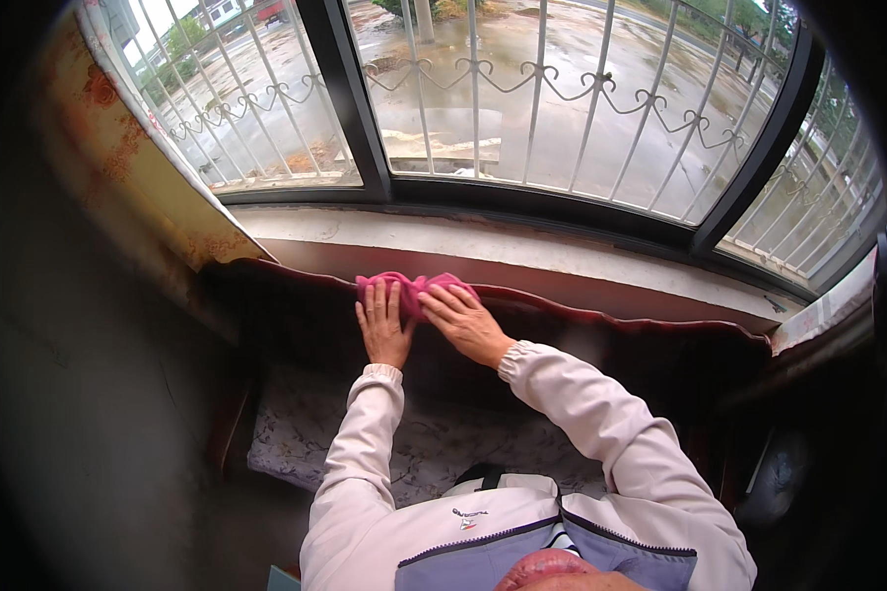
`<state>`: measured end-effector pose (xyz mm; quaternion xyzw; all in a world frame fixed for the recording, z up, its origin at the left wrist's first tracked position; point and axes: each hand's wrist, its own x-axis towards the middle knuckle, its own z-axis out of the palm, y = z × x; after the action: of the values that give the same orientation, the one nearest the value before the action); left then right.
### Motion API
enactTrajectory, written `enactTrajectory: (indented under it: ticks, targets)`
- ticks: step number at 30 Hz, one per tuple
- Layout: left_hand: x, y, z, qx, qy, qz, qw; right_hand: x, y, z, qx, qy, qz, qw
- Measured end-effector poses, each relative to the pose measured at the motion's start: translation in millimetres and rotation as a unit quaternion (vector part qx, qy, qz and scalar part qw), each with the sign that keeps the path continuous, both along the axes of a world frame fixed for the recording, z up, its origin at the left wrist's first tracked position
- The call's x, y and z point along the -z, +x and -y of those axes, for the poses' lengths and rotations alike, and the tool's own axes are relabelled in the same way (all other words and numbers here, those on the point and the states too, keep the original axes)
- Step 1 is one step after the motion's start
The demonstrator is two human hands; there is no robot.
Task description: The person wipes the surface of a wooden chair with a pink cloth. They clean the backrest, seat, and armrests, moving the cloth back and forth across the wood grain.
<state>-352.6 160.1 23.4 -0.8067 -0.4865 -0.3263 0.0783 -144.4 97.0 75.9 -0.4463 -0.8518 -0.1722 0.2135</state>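
A bunched pink cloth point(415, 289) lies over the top edge of a dark wooden backrest point(562, 314) with a wavy, reddish rim. My left hand point(385, 325) rests on the left part of the cloth, its fingers pointing towards the window. On the cloth's right part lies my right hand point(467, 322), reaching in at a slant. Both hands press the cloth against the backrest's top. Whether any fingers curl behind the edge is hidden.
Below the backrest is a seat cushion point(296, 436) with a floral pattern. Behind it run a white windowsill point(503, 247) and a dark-framed window point(532, 203) with metal bars outside. A floral curtain point(133, 148) hangs at left. A dim wall point(96, 354) stands on the left side.
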Motion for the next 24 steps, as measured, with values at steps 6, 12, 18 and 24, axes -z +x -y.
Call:
enactTrajectory:
  ticks: [6,12,18,24]
  targets:
    - [64,19,5,-0.041,-0.043,0.220,0.974,19,-22,-16,-0.055,-0.008,0.041,0.998]
    - [92,150,95,-0.007,-0.176,0.304,0.936,37,87,58,-0.056,-0.055,0.076,0.994]
    - [69,240,172,0.171,-0.119,0.209,0.955,37,206,160,0.050,-0.087,0.131,0.986]
    - [69,215,145,0.178,-0.085,0.190,0.962,30,164,142,0.081,-0.063,0.032,0.994]
